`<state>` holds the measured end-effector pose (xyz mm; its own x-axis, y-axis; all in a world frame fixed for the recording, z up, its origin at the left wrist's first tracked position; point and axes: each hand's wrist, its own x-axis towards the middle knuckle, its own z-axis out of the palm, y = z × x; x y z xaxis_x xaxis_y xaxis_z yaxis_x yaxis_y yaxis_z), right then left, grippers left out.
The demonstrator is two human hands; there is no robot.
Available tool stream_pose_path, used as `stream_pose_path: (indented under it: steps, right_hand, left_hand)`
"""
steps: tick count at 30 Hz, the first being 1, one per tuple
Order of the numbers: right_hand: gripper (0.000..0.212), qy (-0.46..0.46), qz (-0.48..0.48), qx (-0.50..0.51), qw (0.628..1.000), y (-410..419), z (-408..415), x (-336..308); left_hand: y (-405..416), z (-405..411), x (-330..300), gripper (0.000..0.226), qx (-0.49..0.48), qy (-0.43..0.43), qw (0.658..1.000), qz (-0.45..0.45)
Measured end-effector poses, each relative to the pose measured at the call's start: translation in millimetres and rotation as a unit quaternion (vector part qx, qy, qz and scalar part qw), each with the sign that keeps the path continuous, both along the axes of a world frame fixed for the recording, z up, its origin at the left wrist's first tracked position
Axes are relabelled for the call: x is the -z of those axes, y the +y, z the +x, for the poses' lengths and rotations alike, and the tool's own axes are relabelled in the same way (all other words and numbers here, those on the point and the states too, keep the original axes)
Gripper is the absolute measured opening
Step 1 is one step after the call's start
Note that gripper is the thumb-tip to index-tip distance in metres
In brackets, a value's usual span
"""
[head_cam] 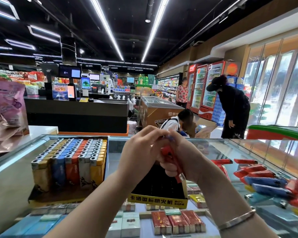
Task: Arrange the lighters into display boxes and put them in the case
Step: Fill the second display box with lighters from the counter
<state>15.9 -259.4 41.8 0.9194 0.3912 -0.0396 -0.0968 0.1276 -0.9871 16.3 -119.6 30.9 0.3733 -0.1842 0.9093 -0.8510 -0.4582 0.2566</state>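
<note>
Your two hands are up in the middle, over the glass tabletop point(213, 152). Your right hand point(184, 157) has its grip curled round a red lighter point(172, 162). The lighter stands a bit tilted, with its silver end poking out below your palm. Your left hand point(141, 152) is pressed close against the right one, and its fingers curl in at the top and meet your right fingertips. You cannot tell just what the left grip is pinching there.

Right under your hands sits a black display box point(159, 189) with a yellow front. The inside looks dark.

At 9 o'clock from your hands stands a full display box point(67, 162). Its lighters stand up in neat rows of yellow, blue, orange and white.

At 3 o'clock, a heap of loose lighters point(268, 182) lies on the glass. Most are red, some are blue, and a few are yellow.

Under the glass, down at 6 o'clock, you can see small packs point(177, 222) in red and white lying in rows.

There is a silver bracelet point(237, 219) on your right wrist.
</note>
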Motion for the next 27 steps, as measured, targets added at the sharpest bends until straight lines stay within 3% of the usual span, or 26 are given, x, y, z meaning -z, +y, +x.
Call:
stream_pose_path:
  steps: [3,6,8,11,16,20,24,27]
  right_hand:
    - [0.058,-0.040,0.009,0.065,0.997,-8,0,-5]
    - [0.044,-0.096,0.014,0.205,0.974,-18,1,-9]
    - [0.039,-0.118,0.004,0.275,0.954,-23,3,-8]
    - [0.038,-0.128,-0.020,0.309,0.942,-26,5,-6]
    - [0.039,-0.143,-0.062,0.313,0.937,-25,10,0]
    - [0.039,-0.143,-0.070,0.314,0.936,-25,12,2]
    - [0.040,-0.143,-0.078,0.316,0.935,-25,14,3]
    - [0.041,-0.150,-0.105,0.318,0.930,-24,16,4]
  left_hand:
    - [7,5,-5,0.026,0.000,0.088,0.990,-0.112]
    - [18,12,-8,0.016,-0.016,0.148,0.978,-0.145]
    - [23,16,-7,0.005,-0.021,0.179,0.976,-0.122]
    - [28,21,-7,0.010,-0.030,0.260,0.965,-0.035]
    - [37,24,-13,0.003,0.035,0.472,0.878,0.069]
    - [41,27,-12,0.012,-0.035,0.413,0.902,0.119]
    - [43,27,-11,0.005,-0.090,0.333,0.925,0.159]
    - [45,27,-11,0.023,-0.151,0.262,0.935,0.183]
